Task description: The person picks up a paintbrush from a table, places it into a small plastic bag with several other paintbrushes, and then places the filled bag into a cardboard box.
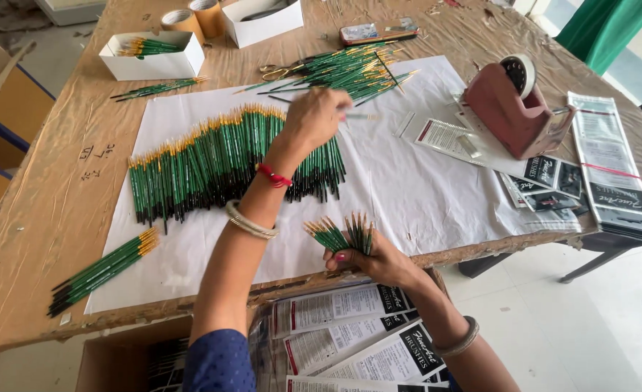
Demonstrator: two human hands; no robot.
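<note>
My right hand has its grip closed around a small fan of green-handled paintbrushes, held just off the near edge of the table. My left hand reaches out over the white paper sheet, fingers pinched on one thin brush, just beyond the long row of brushes on that sheet.

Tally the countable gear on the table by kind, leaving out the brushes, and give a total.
Tape rolls: 2
White boxes: 2
Scissors: 1
Tape dispenser: 1
Total: 6
</note>
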